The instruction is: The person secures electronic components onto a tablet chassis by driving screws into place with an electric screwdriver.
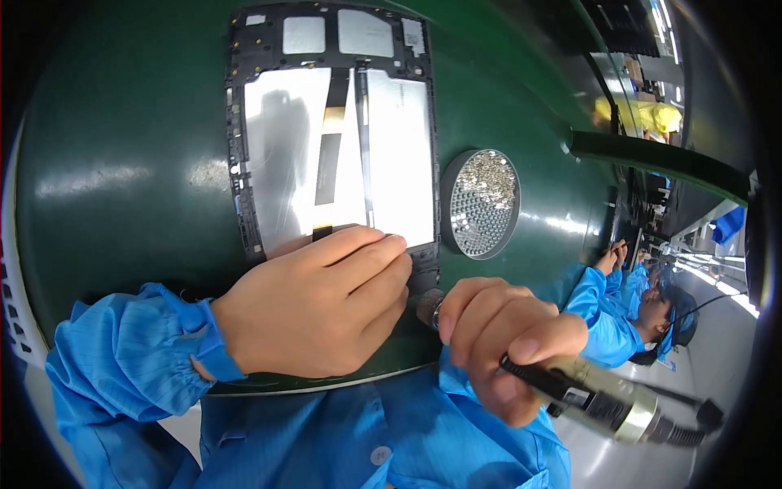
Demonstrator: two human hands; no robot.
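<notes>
A tablet frame (432, 155), black-edged with bright silver plates, lies on the green work surface. A black and tan flex cable (329, 155) runs down its middle. My left hand (326, 301) rests flat across the frame's near end, fingers stretched out and close together, and hides that part. My right hand (505, 342) is wrapped round an electric screwdriver (607, 403), which is tilted with its cord end to the right. Its knurled front end (430, 308) points at the frame's near right corner. The bit's tip cannot be made out.
Right of the frame stands a round dish (487, 204) of small screws, most of them seated in a dimpled plate. A dark green rail (660, 163) crosses farther right. Beyond it, a co-worker in blue (611, 318) sits at the same line, and a yellow bundle (656, 116) lies farther off.
</notes>
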